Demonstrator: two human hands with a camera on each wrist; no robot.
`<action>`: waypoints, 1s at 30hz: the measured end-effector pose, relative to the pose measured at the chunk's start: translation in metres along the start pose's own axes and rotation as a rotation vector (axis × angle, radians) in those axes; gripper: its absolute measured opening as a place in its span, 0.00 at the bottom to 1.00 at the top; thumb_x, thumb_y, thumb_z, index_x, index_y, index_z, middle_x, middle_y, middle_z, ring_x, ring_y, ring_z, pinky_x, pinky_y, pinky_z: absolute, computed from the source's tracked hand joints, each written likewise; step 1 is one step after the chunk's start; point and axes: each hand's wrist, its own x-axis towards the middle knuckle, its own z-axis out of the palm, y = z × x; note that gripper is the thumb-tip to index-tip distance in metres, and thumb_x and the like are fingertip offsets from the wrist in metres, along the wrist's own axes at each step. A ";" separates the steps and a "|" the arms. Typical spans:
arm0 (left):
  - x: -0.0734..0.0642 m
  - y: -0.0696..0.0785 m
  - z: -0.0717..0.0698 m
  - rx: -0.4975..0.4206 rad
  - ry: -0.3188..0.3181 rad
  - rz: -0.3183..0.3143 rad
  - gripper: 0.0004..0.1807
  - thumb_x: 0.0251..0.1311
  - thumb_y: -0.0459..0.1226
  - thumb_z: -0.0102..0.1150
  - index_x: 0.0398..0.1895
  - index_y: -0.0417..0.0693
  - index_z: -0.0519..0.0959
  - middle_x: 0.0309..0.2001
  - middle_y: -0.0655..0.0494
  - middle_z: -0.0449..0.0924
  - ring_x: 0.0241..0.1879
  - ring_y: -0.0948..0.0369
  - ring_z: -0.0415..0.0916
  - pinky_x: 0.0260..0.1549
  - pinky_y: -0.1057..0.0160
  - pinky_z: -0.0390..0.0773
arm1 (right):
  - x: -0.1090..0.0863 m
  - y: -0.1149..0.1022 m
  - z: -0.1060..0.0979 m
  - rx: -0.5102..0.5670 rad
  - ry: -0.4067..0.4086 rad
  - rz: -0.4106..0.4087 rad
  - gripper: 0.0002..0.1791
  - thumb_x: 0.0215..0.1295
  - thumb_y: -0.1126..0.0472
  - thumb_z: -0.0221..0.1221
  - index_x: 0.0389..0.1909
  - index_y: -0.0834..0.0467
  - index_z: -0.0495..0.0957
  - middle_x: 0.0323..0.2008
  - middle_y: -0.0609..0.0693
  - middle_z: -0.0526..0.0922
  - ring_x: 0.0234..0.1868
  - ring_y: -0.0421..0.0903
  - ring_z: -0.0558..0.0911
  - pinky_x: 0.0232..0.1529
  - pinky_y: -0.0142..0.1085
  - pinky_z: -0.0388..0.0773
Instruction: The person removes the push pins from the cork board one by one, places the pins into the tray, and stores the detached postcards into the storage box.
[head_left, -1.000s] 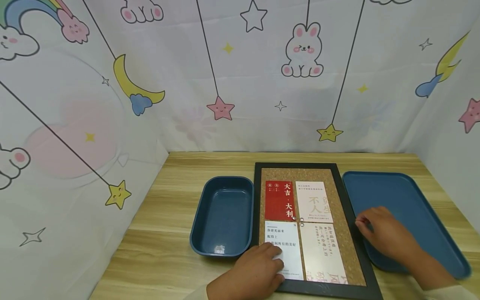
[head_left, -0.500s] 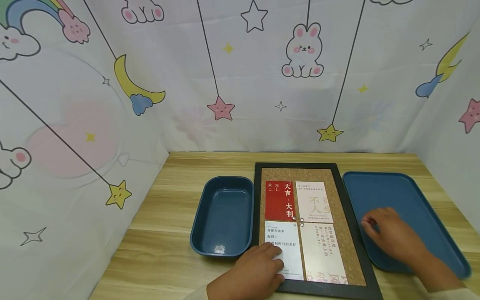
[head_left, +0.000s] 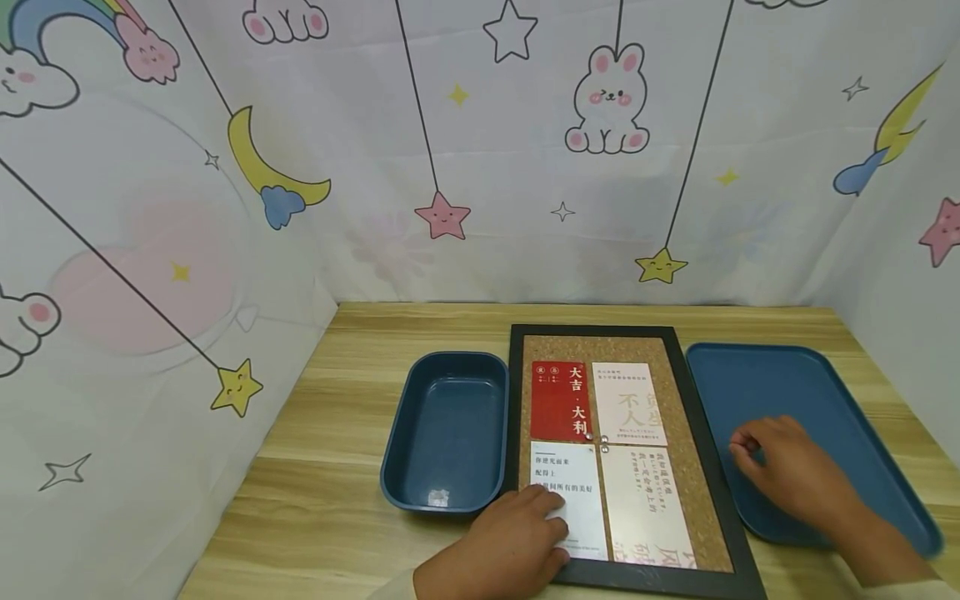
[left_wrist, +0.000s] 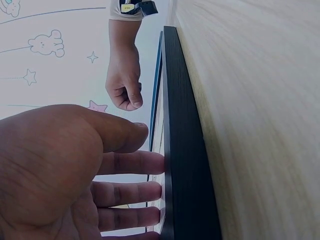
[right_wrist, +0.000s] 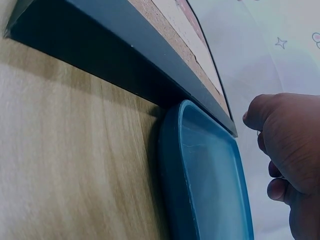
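Where the board's (head_left: pixel 697 500) near edge runs, the left hand (head_left: pixel 513 542) crosses the near-left corner of its frame, fingers fairly straight and slightly spread on the white card (head_left: pixel 581 500). Beside that card lies the cream card (head_left: pixel 645 500). Just beyond the board's right edge, the right hand (head_left: pixel 787 467) hangs above the tray's (head_left: pixel 795 392) left side, fingers curled toward the thumb; whether it holds anything I cannot tell. A narrow cork strip runs between the cards and the board's right edge. Close to the board's left edge sits the bin (head_left: pixel 459 425), its floor showing; a wide stretch of wood runs from it to the table's (head_left: pixel 315 433) left edge. Three pins (head_left: pixel 604 439) stand mid-board, at inner corners of the cream, pink (head_left: pixel 628 400) and red (head_left: pixel 557 408) cards. Behind the table's far edge hangs a printed curtain (head_left: pixel 510 142).
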 end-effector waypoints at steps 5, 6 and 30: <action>0.000 0.000 -0.001 -0.008 -0.008 -0.005 0.15 0.64 0.49 0.68 0.52 0.59 0.86 0.59 0.63 0.78 0.59 0.64 0.72 0.56 0.61 0.74 | 0.001 -0.001 0.000 -0.004 -0.001 -0.007 0.08 0.59 0.64 0.72 0.32 0.53 0.80 0.31 0.42 0.79 0.36 0.49 0.75 0.34 0.47 0.74; 0.001 0.000 -0.001 -0.010 -0.011 -0.007 0.16 0.64 0.49 0.68 0.53 0.59 0.86 0.59 0.63 0.78 0.59 0.64 0.72 0.56 0.61 0.74 | 0.001 -0.001 0.000 -0.005 0.003 -0.012 0.09 0.58 0.64 0.72 0.32 0.52 0.80 0.31 0.42 0.78 0.36 0.49 0.75 0.34 0.47 0.74; -0.001 0.001 0.001 0.043 0.060 0.026 0.13 0.65 0.47 0.67 0.49 0.57 0.87 0.56 0.61 0.79 0.57 0.63 0.73 0.53 0.63 0.75 | 0.019 -0.029 0.011 0.025 -0.020 -0.060 0.09 0.59 0.63 0.73 0.34 0.50 0.81 0.31 0.39 0.78 0.37 0.45 0.74 0.35 0.45 0.74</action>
